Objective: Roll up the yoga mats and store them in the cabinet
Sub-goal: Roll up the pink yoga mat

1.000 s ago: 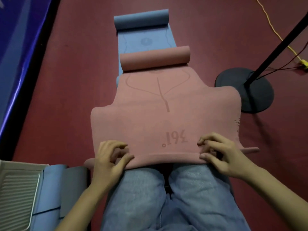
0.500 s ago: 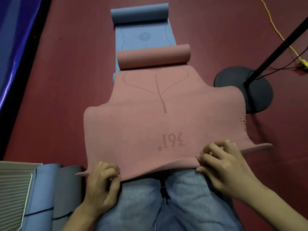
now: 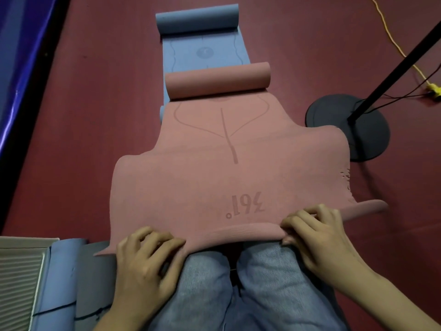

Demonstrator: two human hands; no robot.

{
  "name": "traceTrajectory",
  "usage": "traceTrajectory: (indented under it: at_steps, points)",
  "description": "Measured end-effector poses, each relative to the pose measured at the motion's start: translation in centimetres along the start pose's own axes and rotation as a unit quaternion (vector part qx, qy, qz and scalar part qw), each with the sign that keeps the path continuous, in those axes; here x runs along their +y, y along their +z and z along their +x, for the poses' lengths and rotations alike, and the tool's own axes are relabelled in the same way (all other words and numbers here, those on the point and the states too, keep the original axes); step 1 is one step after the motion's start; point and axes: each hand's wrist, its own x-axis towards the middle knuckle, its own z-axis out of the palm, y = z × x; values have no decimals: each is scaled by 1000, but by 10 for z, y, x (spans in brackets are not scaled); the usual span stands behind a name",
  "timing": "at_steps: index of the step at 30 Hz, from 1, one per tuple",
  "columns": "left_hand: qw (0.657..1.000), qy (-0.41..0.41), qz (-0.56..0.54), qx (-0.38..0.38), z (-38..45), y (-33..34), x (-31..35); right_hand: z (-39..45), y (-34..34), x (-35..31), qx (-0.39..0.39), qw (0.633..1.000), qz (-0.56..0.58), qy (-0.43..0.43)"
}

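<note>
Dark red floor point(image 3: 83, 139) fills the frame; my left hand point(image 3: 145, 263) and right hand point(image 3: 319, 240) curl their fingers round the near edge of the pink rubber yoga mat point(image 3: 214, 182), lower centre.

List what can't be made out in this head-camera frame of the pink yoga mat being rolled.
- Near edge of the pink rubber yoga mat: covered by the left hand and right hand, head view.
- Blue yoga mat: its near part lies under the pink one.
- Black pole stand: top cut off by the right frame edge.
- Rolled blue and grey mats: cut off by the bottom edge.
- Cabinet: not identifiable.
</note>
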Motion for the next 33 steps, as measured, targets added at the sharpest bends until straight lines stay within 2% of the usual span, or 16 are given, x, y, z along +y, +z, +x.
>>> traceTrajectory:
  at_steps: [7,10,19,23,28,33]
  points:
    - [994,11,110,23,8,5,12,9,3,-10,-9,999,-6,51]
    - [992,-13,127,6,12,11,14,16,7,-6,-15,996,38,85]
    - [989,-86,13,-122,36,8,-6,16,17,14,-22,970,220,99]
    - [989,-100,-24,-105,39,12,-3,13,24,19,7,956,268,121]
    - [968,-187,-118,-116,34,13,-8,13,24,20,30,976,214,25]
    - [981,-139,-75,-111,33,19,-15,4,13,18,5,987,160,14]
